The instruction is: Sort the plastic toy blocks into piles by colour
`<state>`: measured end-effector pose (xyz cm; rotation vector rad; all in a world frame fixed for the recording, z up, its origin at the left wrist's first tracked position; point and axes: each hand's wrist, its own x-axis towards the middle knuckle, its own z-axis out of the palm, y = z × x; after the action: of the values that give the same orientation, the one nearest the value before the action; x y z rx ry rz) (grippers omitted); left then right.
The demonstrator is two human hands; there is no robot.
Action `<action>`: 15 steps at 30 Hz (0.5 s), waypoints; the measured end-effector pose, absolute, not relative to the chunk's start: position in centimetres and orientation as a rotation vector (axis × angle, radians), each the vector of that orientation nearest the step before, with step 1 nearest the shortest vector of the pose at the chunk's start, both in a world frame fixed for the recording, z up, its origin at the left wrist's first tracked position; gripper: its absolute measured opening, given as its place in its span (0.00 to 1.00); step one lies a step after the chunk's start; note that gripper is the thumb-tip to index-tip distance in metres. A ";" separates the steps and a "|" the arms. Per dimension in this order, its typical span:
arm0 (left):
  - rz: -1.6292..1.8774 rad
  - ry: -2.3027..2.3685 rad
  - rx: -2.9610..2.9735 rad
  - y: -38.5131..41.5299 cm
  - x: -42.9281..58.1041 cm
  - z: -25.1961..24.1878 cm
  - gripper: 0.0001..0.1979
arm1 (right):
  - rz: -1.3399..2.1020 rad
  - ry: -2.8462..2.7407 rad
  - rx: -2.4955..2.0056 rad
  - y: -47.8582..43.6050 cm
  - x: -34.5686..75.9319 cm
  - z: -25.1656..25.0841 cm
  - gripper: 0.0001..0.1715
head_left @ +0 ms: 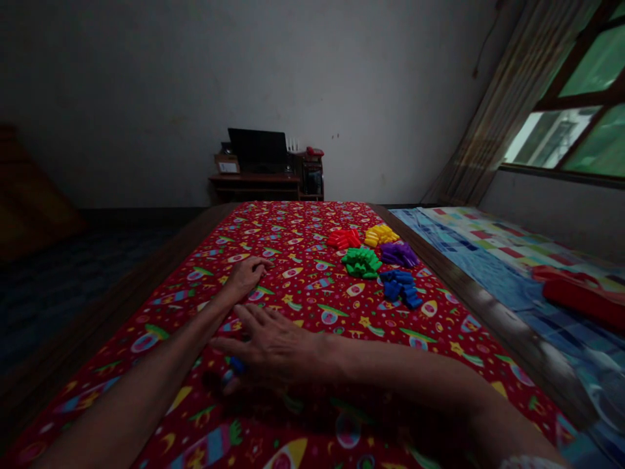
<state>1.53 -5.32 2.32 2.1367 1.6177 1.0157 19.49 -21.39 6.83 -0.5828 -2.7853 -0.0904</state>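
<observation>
My left hand (247, 275) rests palm down on the red patterned cloth (303, 306), fingers loosely curled, holding nothing I can see. My right hand (273, 348) reaches across to the left, fingers spread flat over the cloth, with a small blue piece (237, 366) under its thumb side. Further away on the cloth lie sorted piles of small plastic pieces: red (344, 238), yellow (381, 234), purple (399, 254), green (362, 262) and blue (401, 286). Both hands are well short of these piles.
The table's wooden edge (469, 286) runs along the right. Beyond it lies a blue patchwork mattress (493, 254) with a red object (581, 296). A dark desk with a monitor (258, 151) stands at the back wall. A curtained window (571, 124) is at the right.
</observation>
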 end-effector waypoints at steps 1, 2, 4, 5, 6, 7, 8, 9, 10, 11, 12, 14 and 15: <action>1.013 1.619 2.131 -5.4 1.6 2.4 0.17 | -0.125 -2.808 -0.586 -21.4 18.3 6.2 0.33; 1.012 1.619 2.124 -5.5 1.6 2.4 0.17 | -0.148 -2.831 -0.569 -21.4 17.6 5.5 0.30; 1.012 1.612 2.113 -5.5 1.6 2.5 0.17 | -0.165 -2.876 -0.507 -21.1 17.2 4.6 0.21; 1.016 1.608 2.107 -5.5 1.7 2.4 0.17 | -0.158 -2.889 -0.480 -21.0 17.5 4.3 0.16; 1.022 1.603 2.103 -5.4 1.7 2.4 0.17 | -0.140 -2.894 -0.460 -20.7 18.1 4.3 0.13; 1.025 1.599 2.099 -5.3 1.7 2.3 0.17 | -0.112 -2.894 -0.445 -20.5 18.7 4.4 0.12; 1.027 1.598 2.095 -5.2 1.7 2.2 0.17 | -0.076 -2.888 -0.437 -20.3 19.5 4.6 0.11; 1.027 1.599 2.093 -5.1 1.6 2.1 0.17 | -0.038 -2.875 -0.427 -20.2 20.2 4.9 0.11; 1.025 1.599 2.096 -5.1 1.6 2.1 0.17 | -0.005 -2.851 -0.416 -20.1 21.0 5.3 0.12; 1.025 1.600 2.102 -5.0 1.6 2.0 0.17 | 0.018 -2.822 -0.415 -20.0 21.8 5.6 0.13; 1.023 1.601 2.109 -5.0 1.6 2.0 0.17 | 0.030 -2.792 -0.429 -20.0 22.6 5.9 0.15; 1.023 1.604 2.120 -5.0 1.6 2.1 0.18 | 0.016 -2.725 -0.520 -19.9 24.8 6.1 0.18; 1.019 1.605 2.121 -5.1 1.6 2.2 0.18 | -0.011 -2.696 -0.577 -19.8 26.2 6.0 0.19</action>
<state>1.62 -5.08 2.21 2.1205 1.6051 1.0191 26.19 -19.83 6.03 -0.5769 -2.6960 -0.0106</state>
